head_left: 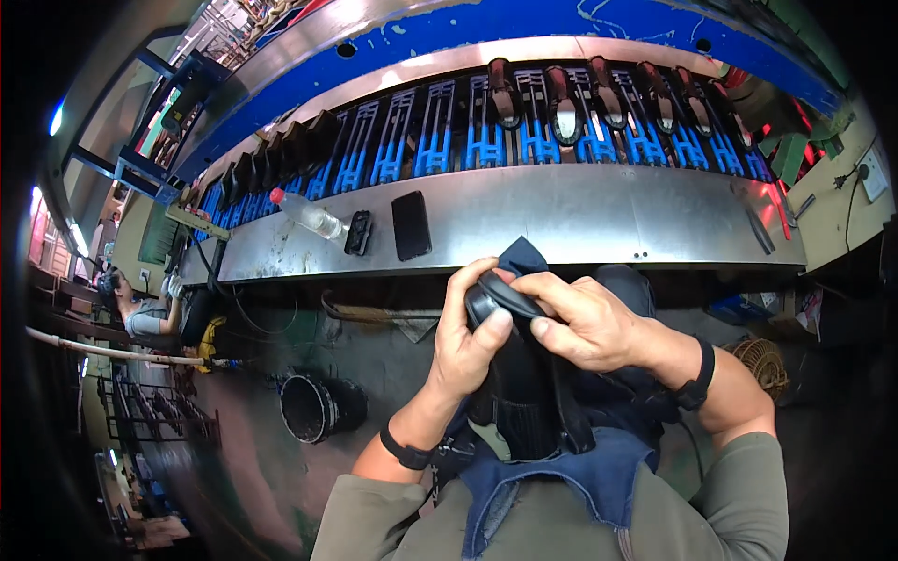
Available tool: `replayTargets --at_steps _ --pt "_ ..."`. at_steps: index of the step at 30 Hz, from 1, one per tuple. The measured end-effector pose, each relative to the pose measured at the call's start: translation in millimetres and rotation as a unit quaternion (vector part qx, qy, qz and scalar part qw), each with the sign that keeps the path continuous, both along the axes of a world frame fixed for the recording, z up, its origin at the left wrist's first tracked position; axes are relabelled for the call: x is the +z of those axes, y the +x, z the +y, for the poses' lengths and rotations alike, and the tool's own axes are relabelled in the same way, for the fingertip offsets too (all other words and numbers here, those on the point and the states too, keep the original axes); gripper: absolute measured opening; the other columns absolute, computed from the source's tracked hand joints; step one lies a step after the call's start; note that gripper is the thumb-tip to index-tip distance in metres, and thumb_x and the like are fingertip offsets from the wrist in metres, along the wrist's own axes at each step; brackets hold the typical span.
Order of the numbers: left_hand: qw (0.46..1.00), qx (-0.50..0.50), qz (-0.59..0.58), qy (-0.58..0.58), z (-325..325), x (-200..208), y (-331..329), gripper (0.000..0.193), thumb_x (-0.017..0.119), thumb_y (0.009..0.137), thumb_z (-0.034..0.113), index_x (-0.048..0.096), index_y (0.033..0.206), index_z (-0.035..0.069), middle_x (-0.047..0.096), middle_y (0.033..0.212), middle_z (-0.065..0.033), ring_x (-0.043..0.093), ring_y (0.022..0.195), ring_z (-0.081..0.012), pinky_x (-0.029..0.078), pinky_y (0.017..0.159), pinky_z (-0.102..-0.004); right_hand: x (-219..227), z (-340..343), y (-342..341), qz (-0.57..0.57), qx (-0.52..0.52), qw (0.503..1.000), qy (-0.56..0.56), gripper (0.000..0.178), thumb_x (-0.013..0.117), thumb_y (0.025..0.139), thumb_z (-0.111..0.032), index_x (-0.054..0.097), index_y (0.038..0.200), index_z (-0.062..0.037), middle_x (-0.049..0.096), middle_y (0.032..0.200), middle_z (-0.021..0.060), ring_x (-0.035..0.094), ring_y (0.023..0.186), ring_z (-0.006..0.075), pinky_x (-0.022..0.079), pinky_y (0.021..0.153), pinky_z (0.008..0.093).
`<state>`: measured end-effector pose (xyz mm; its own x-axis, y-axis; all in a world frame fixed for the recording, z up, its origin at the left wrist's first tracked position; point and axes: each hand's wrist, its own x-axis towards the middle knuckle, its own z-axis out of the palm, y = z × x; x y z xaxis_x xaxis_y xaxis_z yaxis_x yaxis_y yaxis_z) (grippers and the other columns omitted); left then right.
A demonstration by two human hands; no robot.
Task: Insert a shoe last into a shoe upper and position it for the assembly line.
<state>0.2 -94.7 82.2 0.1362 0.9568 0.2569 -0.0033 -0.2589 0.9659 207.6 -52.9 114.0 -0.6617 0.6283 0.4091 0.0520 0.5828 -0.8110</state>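
My left hand [465, 338] and my right hand [585, 323] meet in front of my chest, both closed on a black shoe piece [505, 297] with a smooth, rounded end. Both thumbs press on its near side while the fingers curl round the far side. Below the hands, a long black part [524, 388] lies over my lap; whether it belongs to the same piece I cannot tell. Just beyond my fingertips, a dark blue pointed flap [522, 257] sticks up against the edge of the metal bench [580, 210].
Behind the bench runs a conveyor of blue racks [435, 140], several carrying black shoes [613, 93]. A bottle [313, 217], a black phone [412, 225] and a small black object [357, 233] lie on the bench. A black bucket [309, 409] stands on the floor. Another person [150, 313] sits far left.
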Motion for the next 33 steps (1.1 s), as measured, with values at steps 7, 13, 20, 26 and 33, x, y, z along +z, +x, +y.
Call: replayTargets --at_steps 7,13,20,26,33 --pt "0.901 0.013 -0.308 -0.306 18 -64 -11 0.063 0.058 0.101 0.049 0.045 0.144 0.004 0.061 0.128 -0.0146 0.063 0.117 -0.0265 0.050 0.105 -0.0422 -31 -56 -23 -0.269 -0.161 0.947 0.073 0.073 0.071 0.088 -0.023 0.038 0.140 0.0159 0.065 0.081 0.0208 0.065 0.063 0.0329 0.053 0.058 0.0414" --pt "0.850 -0.097 -0.327 -0.401 5 -116 -20 0.081 0.049 0.098 0.067 0.048 0.143 0.000 0.061 0.134 -0.0184 0.061 0.124 -0.0280 0.051 0.105 -0.0407 -53 -132 21 -0.290 -0.093 0.942 0.139 0.071 0.067 0.075 -0.008 0.047 0.141 0.0075 0.047 0.137 0.0310 0.053 0.118 0.0459 0.048 0.097 0.0499" --pt "0.884 0.036 -0.232 -0.404 40 -64 38 0.062 0.059 0.103 0.041 0.041 0.148 0.001 0.055 0.137 -0.0136 0.054 0.126 -0.0214 0.048 0.104 -0.0354 -54 -68 25 -0.142 -0.018 0.922 0.360 0.088 0.078 0.060 -0.013 0.051 0.143 -0.0087 0.045 0.146 0.0260 0.045 0.135 0.0459 0.040 0.109 0.0564" --pt "0.937 -0.053 0.346 -0.027 1 -68 -36 0.050 0.041 0.109 0.043 0.069 0.118 0.003 0.068 0.095 -0.0087 0.066 0.088 -0.0169 0.052 0.077 -0.0336 20 -35 3 -0.047 -0.203 0.977 0.046 0.082 0.088 0.072 -0.014 0.047 0.142 0.0012 0.050 0.145 0.0221 0.051 0.133 0.0369 0.040 0.112 0.0424" --pt "0.925 -0.021 -0.201 -0.322 63 -103 39 0.047 0.045 0.108 0.036 0.063 0.126 -0.003 0.068 0.121 -0.0139 0.064 0.111 -0.0205 0.049 0.099 -0.0337 -137 25 20 0.056 -0.288 0.806 -0.514 0.059 0.046 0.106 -0.050 0.063 0.133 -0.0003 0.065 0.133 0.0152 0.057 0.124 0.0278 0.045 0.102 0.0412"
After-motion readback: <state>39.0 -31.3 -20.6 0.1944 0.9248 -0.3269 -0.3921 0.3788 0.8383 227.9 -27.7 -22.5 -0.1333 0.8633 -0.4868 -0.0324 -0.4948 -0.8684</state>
